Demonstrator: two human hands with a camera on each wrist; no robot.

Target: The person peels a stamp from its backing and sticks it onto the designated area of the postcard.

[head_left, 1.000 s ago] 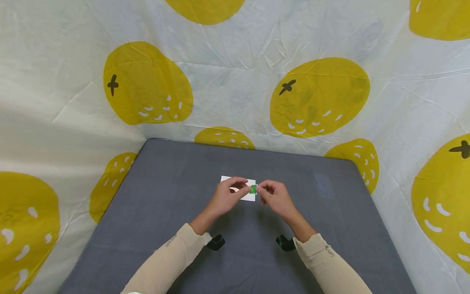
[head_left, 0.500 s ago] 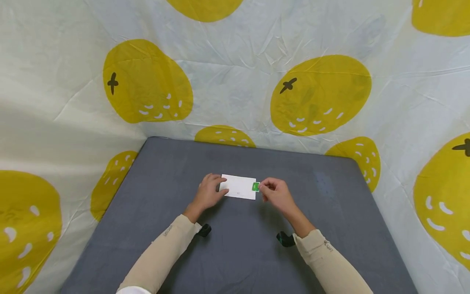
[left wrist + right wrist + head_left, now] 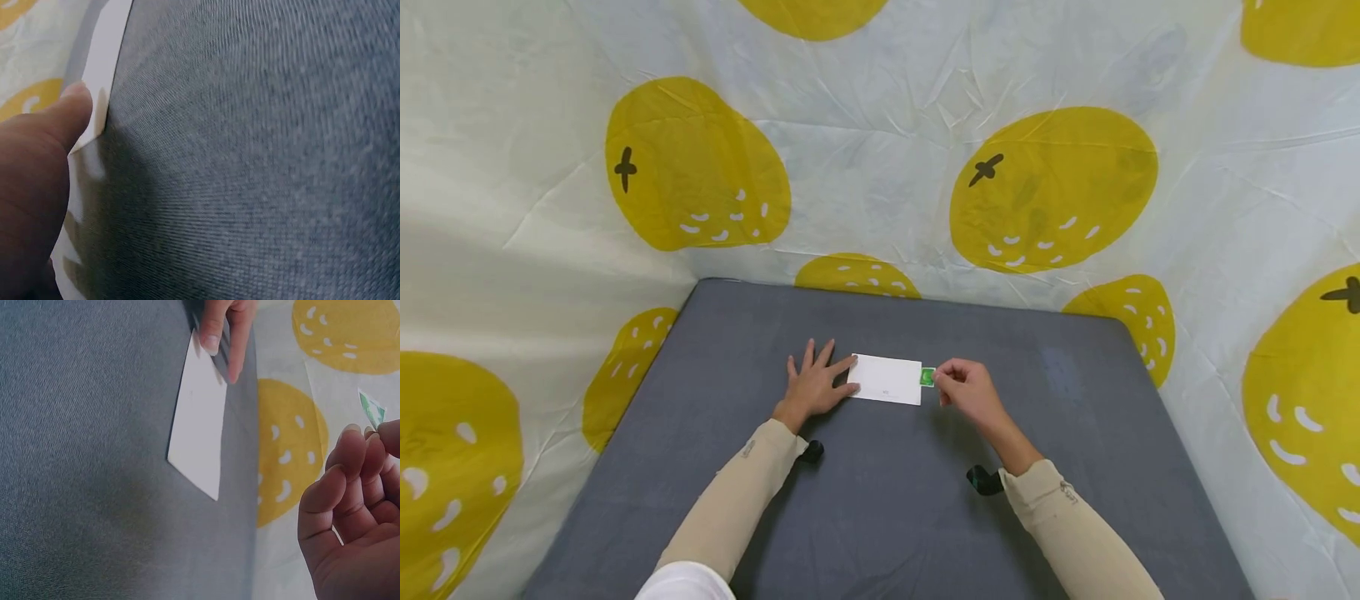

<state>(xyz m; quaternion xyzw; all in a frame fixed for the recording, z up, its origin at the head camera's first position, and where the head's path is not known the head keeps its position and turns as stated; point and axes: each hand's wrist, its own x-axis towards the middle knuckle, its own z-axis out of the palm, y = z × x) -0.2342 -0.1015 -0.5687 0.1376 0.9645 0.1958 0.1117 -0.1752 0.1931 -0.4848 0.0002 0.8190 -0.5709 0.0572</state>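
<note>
A white envelope (image 3: 886,377) with faint small print near its lower edge lies flat on the grey cloth. My left hand (image 3: 814,388) rests spread at its left end, with thumb and index fingertip on the corners there. In the left wrist view the thumb (image 3: 74,112) lies on the envelope's edge. Beyond the envelope's right end, my right hand (image 3: 967,388) pinches a small green stamp (image 3: 927,377) with a pale border between thumb and fingertips. The right wrist view has the stamp (image 3: 373,409) raised and tilted, its lower corner hidden by the fingers.
Grey cloth (image 3: 880,500) covers the table. White curtains with yellow fruit shapes (image 3: 1054,190) hang behind it and at both sides. A dark wrist-camera mount (image 3: 985,481) juts inward below the right wrist, and another (image 3: 812,452) below the left.
My left hand has let go of the stamp, moved left and spread out at the envelope's left end. The right hand keeps the stamp and has shifted slightly right.
</note>
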